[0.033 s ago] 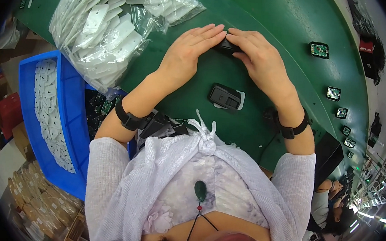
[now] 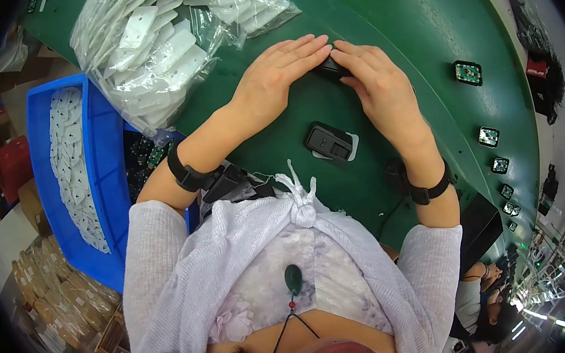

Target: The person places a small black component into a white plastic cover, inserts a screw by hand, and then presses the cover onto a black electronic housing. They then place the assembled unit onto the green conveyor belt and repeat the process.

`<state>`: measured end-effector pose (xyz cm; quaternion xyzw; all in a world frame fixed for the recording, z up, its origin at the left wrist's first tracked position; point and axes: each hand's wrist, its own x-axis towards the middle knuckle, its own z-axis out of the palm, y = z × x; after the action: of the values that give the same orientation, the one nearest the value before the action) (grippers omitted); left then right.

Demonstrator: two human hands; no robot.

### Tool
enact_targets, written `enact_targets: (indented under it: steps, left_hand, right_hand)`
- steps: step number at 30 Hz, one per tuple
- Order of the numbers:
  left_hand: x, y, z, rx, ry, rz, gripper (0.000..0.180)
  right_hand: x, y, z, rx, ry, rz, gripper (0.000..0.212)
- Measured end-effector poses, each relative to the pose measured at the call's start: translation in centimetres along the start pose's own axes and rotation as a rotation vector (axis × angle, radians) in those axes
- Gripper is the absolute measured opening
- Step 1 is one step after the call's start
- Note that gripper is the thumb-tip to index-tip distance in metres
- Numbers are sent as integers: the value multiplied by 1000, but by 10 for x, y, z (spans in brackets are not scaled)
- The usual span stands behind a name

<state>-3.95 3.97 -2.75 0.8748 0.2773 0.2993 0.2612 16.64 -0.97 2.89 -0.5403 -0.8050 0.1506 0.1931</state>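
At the far middle of the bench, my left hand [image 2: 275,71] and my right hand [image 2: 381,84] come together over a black plastic part [image 2: 331,66]. Their fingertips meet around its far side, and most of it is hidden under them. Both hands are closed on it, with the right thumb at its near side. Between my forearms lies a black plastic casing [image 2: 329,142] with a recess in its top. It rests partly on a white flat piece [image 2: 354,142].
A clear bag of white plastic plates [image 2: 152,51] lies at the left. Beside it stands a blue bin [image 2: 98,174] holding white pieces. Several square black units with green circuit boards [image 2: 467,73] line the right of the green bench [image 2: 377,17]. Another person [image 2: 469,304] is at lower right.
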Motion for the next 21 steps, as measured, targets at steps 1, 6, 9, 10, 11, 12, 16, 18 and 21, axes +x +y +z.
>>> enact_targets:
  steps: [1, 6, 9, 10, 11, 12, 16, 18, 21]
  left_hand:
    - [-1, 1, -1, -6, -3, -5, 54]
    - [-1, 4, -4, 213, -42, 43, 52]
    - [-1, 7, -4, 298, -63, 77, 52]
    - [-1, 8, -2, 299, -63, 80, 52]
    - [0, 10, 1, 314, -26, 76, 53]
    - [1, 11, 3, 330, 13, 74, 53]
    - [20, -2, 14, 345, 122, 70, 50]
    - [28, -4, 12, 113, 190, -30, 40]
    - [26, 16, 7, -395, 113, -421, 35]
  right_hand:
    - [-1, -3, 2, -56, 27, -7, 43]
    - [-3, -8, 11, -201, 120, -33, 47]
    - [-5, -6, 14, -191, 134, -15, 47]
    - [-5, -3, 15, -98, 141, -2, 45]
    - [-5, 1, 15, -6, 149, 9, 43]
    - [-3, 5, 14, -8, 155, 9, 43]
    - [16, 17, -9, 571, 28, 500, 36]
    - [12, 25, 1, 794, 180, 512, 36]
    - [-1, 7, -1, 1055, 249, 496, 38]
